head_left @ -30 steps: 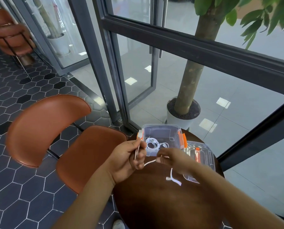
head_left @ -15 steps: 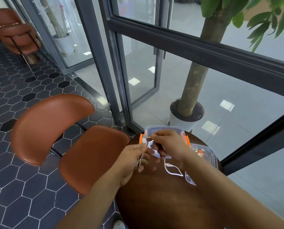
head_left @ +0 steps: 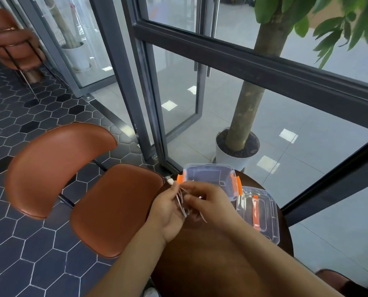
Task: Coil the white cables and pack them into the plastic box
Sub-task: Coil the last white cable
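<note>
A round dark wooden table (head_left: 211,264) stands beside a glass wall, on a floor of dark six-sided tiles (head_left: 28,243), with a brown chair (head_left: 114,211) to its left and a potted tree (head_left: 241,133) behind the glass. At the far edge of the table sits a clear plastic box (head_left: 206,168) with orange clips, its lid (head_left: 266,213) lying just to the right. Over the table, in front of the box, the left hand (head_left: 168,211) grips several strands of a white cable (head_left: 180,202), fingers curled round them. The right hand (head_left: 213,202) touches the left, its fingertips pinching the same cable. The plug end sticks up above the left hand.
</note>
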Available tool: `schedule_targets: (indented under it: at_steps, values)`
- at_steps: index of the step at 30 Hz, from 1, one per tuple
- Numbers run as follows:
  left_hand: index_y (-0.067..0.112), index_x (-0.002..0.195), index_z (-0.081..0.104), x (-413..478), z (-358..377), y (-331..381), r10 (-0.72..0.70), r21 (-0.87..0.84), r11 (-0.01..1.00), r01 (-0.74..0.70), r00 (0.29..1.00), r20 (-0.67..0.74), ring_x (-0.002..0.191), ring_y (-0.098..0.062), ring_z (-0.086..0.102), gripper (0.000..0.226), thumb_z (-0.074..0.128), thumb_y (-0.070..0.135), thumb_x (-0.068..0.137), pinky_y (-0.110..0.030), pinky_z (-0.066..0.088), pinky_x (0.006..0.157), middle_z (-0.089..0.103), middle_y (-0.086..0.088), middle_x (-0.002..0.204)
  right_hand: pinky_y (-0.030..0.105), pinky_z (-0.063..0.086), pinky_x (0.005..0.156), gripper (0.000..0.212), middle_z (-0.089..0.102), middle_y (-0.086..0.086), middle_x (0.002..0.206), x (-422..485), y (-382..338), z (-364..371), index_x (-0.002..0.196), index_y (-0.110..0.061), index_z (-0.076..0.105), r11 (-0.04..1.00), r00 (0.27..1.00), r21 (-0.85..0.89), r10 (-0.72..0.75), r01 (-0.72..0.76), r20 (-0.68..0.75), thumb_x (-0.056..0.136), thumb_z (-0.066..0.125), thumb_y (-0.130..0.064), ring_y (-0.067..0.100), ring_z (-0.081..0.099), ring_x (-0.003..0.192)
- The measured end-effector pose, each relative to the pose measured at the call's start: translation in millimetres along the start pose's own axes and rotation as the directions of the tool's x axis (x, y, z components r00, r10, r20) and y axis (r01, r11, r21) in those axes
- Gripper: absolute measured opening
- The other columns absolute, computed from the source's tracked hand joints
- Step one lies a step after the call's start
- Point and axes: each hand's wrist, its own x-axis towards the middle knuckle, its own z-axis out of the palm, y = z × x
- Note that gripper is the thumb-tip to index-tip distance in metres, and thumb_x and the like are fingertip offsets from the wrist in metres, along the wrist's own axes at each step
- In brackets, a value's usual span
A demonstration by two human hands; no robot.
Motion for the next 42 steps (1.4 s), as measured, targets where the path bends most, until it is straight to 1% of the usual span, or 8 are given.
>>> schedule_targets:
  at_steps: [9, 14, 19, 25, 29, 36, 39, 42]
  values:
    - [0.011, 0.079, 0.055, 13, -4, 33, 0.107, -0.348, 0.928, -0.134, 0.99, -0.097, 0.047, -0.013, 0.044, 0.039, 0.04, 0.038, 0.102, -0.033, 0.045, 0.076, 0.04, 0.002, 0.057, 0.02, 0.044, 0.067, 0.014, 0.062, -0.018, 0.075, -29, 48, 15, 0.093, -0.03, 0.064, 0.955, 0.997, -0.283, -0.079, 0.083, 0.026, 0.097, 0.056, -0.04, 0.002, 0.059, 0.074]
    - [0.014, 0.074, 0.052, 6, -5, 33, 0.072, -0.261, 0.964, -0.047, 0.993, 0.088, 0.041, -0.01, 0.031, 0.042, 0.036, 0.039, 0.104, -0.025, 0.04, 0.051, 0.03, 0.004, 0.054, 0.031, 0.053, 0.082, 0.02, 0.072, -0.01, 0.097, -16, 64, -6, 0.104, -0.027, 0.07, 0.938, 0.998, -0.345, 0.002, 0.019, 0.06, 0.1, 0.054, -0.037, 0.008, 0.064, 0.092]
    - [0.014, 0.074, 0.052, -1, -8, 30, 0.001, -0.194, 0.979, 0.058, 0.958, 0.287, 0.044, -0.008, 0.017, 0.039, 0.036, 0.035, 0.102, -0.022, 0.026, 0.046, 0.032, 0.005, 0.052, 0.026, 0.045, 0.07, 0.018, 0.059, -0.014, 0.075, 1, 70, -28, 0.085, -0.028, 0.06, 0.838, 0.961, -0.543, 0.1, 0.058, 0.258, 0.101, 0.055, -0.036, 0.008, 0.058, 0.074]
    - [0.006, 0.083, 0.06, -12, -15, 24, -0.154, 0.277, 0.959, 0.061, 0.932, 0.329, 0.034, -0.009, 0.034, 0.033, 0.046, 0.03, 0.1, -0.022, 0.031, 0.04, 0.047, -0.005, 0.051, 0.025, 0.045, 0.064, 0.026, 0.072, 0.002, 0.1, 30, 46, -47, 0.105, -0.017, 0.072, 0.711, 0.96, -0.7, 0.145, 0.069, 0.241, 0.098, 0.058, -0.038, 0.015, 0.06, 0.079]
    - [0.005, 0.089, 0.064, -15, -15, 22, -0.127, 0.659, 0.752, -0.024, 0.975, 0.181, 0.043, -0.017, 0.052, 0.04, 0.04, 0.033, 0.105, -0.024, 0.035, 0.044, 0.063, -0.014, 0.063, 0.017, 0.044, 0.046, 0.014, 0.061, -0.003, 0.069, 40, 18, -43, 0.086, -0.017, 0.066, 0.89, 0.969, -0.426, 0.226, -0.162, 0.103, 0.098, 0.059, -0.018, 0.01, 0.054, 0.052]
    - [0.005, 0.093, 0.064, -10, -15, 11, 0.089, 0.753, 0.645, -0.127, 0.992, 0.091, 0.069, -0.034, 0.067, 0.039, 0.039, 0.032, 0.106, -0.026, 0.032, 0.047, 0.074, -0.022, 0.089, 0.026, 0.048, 0.052, 0.026, 0.06, 0.008, 0.065, 8, -7, -16, 0.09, -0.006, 0.071, 0.96, 0.969, 0.152, 0.218, -0.234, 0.113, 0.103, 0.05, -0.014, 0.017, 0.056, 0.055]
    - [0.005, 0.092, 0.064, -11, -11, 9, 0.11, 0.656, 0.747, -0.105, 0.993, 0.034, 0.07, -0.029, 0.067, 0.041, 0.037, 0.032, 0.106, -0.029, 0.03, 0.05, 0.071, -0.022, 0.083, 0.028, 0.048, 0.069, 0.021, 0.07, 0.006, 0.085, 1, -3, -3, 0.109, -0.011, 0.069, 0.973, 0.993, -0.214, 0.105, -0.091, 0.058, 0.103, 0.05, -0.017, 0.013, 0.064, 0.073]
    - [0.003, 0.094, 0.067, -5, -11, -1, 0.059, 0.494, 0.869, -0.024, 0.997, -0.055, 0.066, -0.023, 0.062, 0.048, 0.042, 0.043, 0.101, -0.033, 0.038, 0.057, 0.068, -0.015, 0.081, 0.025, 0.044, 0.08, 0.025, 0.068, -0.001, 0.111, -3, 4, 9, 0.121, -0.023, 0.061, 0.761, 0.997, -0.646, -0.066, 0.068, 0.028, 0.097, 0.056, -0.027, 0.02, 0.064, 0.101]
